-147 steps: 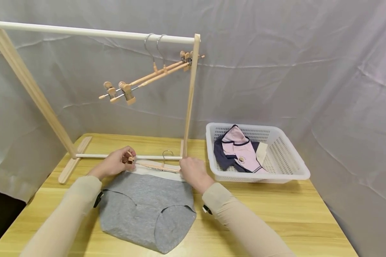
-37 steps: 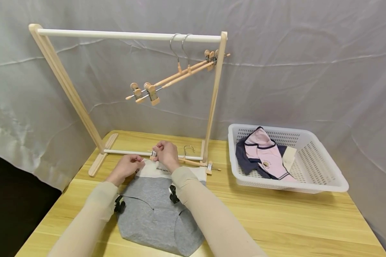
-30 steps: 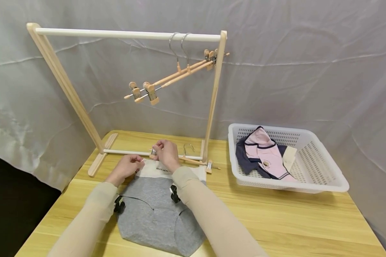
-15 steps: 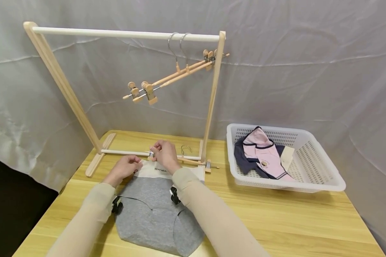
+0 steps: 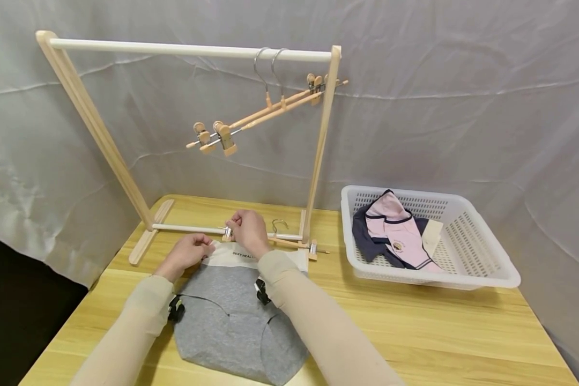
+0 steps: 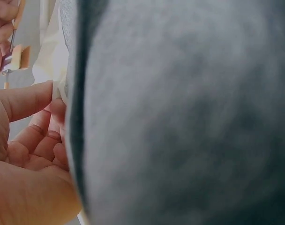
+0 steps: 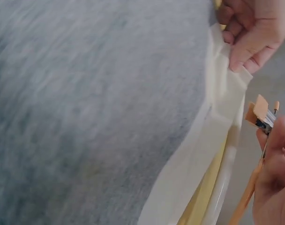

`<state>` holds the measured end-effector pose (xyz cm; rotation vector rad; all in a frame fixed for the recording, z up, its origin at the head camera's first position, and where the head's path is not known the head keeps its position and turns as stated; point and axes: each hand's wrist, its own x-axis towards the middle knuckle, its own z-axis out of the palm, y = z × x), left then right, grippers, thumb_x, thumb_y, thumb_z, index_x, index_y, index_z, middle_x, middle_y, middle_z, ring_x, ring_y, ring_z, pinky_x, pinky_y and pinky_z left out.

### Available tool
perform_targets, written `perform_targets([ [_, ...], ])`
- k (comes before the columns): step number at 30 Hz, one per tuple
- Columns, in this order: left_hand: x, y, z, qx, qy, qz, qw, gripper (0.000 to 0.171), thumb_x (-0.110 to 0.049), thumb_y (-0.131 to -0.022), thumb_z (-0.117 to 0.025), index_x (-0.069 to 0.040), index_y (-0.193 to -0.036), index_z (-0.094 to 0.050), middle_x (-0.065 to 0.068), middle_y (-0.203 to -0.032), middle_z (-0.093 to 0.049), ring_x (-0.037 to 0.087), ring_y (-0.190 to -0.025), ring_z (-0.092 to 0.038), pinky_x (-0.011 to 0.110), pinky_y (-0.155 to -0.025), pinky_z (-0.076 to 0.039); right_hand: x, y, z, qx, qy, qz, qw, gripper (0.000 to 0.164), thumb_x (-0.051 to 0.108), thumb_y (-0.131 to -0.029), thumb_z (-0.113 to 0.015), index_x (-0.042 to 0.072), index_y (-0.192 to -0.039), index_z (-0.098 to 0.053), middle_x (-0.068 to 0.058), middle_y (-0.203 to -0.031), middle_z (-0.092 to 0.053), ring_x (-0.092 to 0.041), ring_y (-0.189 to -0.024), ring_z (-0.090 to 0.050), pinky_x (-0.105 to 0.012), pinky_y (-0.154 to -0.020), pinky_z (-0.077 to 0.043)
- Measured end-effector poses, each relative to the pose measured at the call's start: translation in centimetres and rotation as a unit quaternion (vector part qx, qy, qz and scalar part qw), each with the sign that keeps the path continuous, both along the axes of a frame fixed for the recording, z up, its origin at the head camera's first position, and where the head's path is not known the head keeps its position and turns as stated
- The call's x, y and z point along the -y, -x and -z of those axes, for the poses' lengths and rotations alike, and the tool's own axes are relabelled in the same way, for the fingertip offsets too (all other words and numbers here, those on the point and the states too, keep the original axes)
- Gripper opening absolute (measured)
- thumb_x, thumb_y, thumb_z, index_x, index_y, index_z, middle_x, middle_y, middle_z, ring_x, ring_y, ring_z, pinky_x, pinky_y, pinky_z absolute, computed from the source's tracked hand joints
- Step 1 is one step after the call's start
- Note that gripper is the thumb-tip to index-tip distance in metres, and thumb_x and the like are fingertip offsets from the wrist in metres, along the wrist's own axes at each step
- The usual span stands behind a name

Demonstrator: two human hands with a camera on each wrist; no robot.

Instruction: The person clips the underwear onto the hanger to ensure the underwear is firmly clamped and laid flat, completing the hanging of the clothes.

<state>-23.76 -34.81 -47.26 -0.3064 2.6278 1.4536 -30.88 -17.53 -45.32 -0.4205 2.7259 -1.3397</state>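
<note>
Grey briefs with a cream waistband lie on the table, waistband toward the rack. In the left wrist view, my left hand pinches the waistband's left corner between thumb and fingers. My right hand pinches a metal-and-peach clip on a clip hanger. That clip's jaws stand apart in the right wrist view, with no cloth between them, just off the waistband. At the hanger's other end, a second clip sits by the waistband's right corner; whether it grips the cloth, I cannot tell.
A wooden rack stands behind, two clip hangers hooked on its white top rail. Its lower bar runs just beyond my hands. At right, a white plastic basket holds pink and navy clothes.
Over about five seconds, my right hand moved from the waistband's right end to the hanger's left clip. My left hand left that clip for the waistband corner. The last second shows little movement.
</note>
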Motion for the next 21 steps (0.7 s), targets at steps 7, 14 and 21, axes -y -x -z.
perform_targets([
  [7,0.0,0.0,0.2,0.005,0.008,0.002,1.0,0.019,-0.013,-0.103,-0.064,0.003,-0.112,-0.067,0.01,-0.099,-0.065,0.019,-0.086,-0.056,0.031,-0.071,-0.046,-0.2,0.0,0.3,-0.047,-0.071,0.001,0.996,0.018,0.038,-0.103,-0.073,0.02,-0.101,-0.077,0.007,-0.086,-0.073,-0.007,-0.073,-0.058,-0.026,-0.076,-0.046],
  [14,0.1,-0.1,0.3,0.005,0.007,0.002,1.0,0.02,-0.014,-0.104,-0.064,0.004,-0.113,-0.067,0.008,-0.098,-0.065,0.019,-0.085,-0.055,0.031,-0.071,-0.046,-0.8,0.4,0.7,0.035,-0.035,0.0,0.999,0.023,0.036,-0.105,-0.071,0.015,-0.102,-0.077,0.003,-0.087,-0.074,-0.008,-0.07,-0.06,-0.023,-0.066,-0.045],
  [21,0.1,0.0,0.3,0.007,0.008,0.003,0.9999,0.019,-0.013,-0.104,-0.064,0.003,-0.113,-0.067,0.009,-0.101,-0.065,0.018,-0.085,-0.055,0.03,-0.071,-0.046,-1.3,0.8,0.6,0.081,-0.012,0.001,0.997,0.023,0.036,-0.105,-0.07,0.015,-0.101,-0.078,0.003,-0.08,-0.072,-0.009,-0.066,-0.064,-0.024,-0.063,-0.046],
])
